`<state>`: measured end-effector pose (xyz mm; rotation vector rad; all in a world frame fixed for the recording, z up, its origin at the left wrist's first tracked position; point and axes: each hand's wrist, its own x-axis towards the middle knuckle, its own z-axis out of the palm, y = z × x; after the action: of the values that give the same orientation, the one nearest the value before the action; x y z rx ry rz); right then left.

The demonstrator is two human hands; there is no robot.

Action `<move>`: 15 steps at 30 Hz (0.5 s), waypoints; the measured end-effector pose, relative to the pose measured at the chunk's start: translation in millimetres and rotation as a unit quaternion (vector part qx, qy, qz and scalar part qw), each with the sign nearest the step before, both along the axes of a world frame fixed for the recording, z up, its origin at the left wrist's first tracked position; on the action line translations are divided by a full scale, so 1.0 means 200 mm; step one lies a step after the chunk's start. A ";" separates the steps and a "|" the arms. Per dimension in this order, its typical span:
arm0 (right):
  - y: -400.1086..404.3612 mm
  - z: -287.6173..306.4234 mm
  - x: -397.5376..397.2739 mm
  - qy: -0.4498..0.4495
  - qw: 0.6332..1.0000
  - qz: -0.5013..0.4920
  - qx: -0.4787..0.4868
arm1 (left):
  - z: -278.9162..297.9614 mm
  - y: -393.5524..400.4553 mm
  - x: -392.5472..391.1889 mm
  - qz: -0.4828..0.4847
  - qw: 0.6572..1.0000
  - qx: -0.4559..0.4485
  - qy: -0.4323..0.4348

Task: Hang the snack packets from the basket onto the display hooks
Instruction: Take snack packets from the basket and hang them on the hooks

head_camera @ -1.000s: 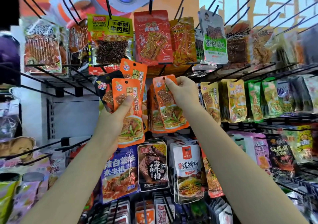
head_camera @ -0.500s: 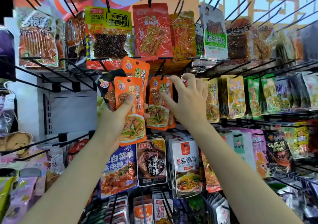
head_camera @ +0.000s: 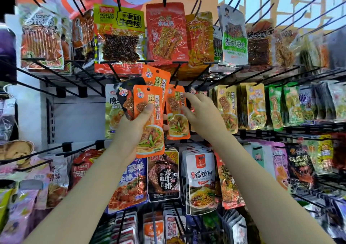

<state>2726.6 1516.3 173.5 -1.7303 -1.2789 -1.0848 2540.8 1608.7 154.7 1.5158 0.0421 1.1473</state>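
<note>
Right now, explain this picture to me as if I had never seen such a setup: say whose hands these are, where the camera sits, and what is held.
There is no machine here. A person wears one wide-angle camera on the head, looking forward and down, so both bare arms reach into the picture from below. In front is a shop display wall of black wire hooks hung with snack packets.

The left hand holds a fan of packets: two orange packets in front and a black packet behind them.

The right hand holds nothing; its fingers are relaxed beside an orange packet that hangs from a hook in the middle row. The basket is not in view.
</note>
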 end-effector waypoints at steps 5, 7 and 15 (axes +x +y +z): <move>-0.08 0.04 -0.22 0.162 0.948 0.253 0.106 | 0.00 -0.02 0.00 0.006 1.000 0.012 0.013; -0.07 0.06 -0.29 0.225 0.921 0.312 0.065 | 0.01 -0.04 0.01 0.004 0.999 0.032 0.008; -0.04 0.07 -0.26 0.293 0.879 0.367 0.082 | 0.02 -0.04 -0.03 0.014 0.999 -0.026 -0.018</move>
<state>2675.6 1508.5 186.6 -1.1313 -1.2226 -0.1854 2534.3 1600.5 159.3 1.4533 0.0689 1.1868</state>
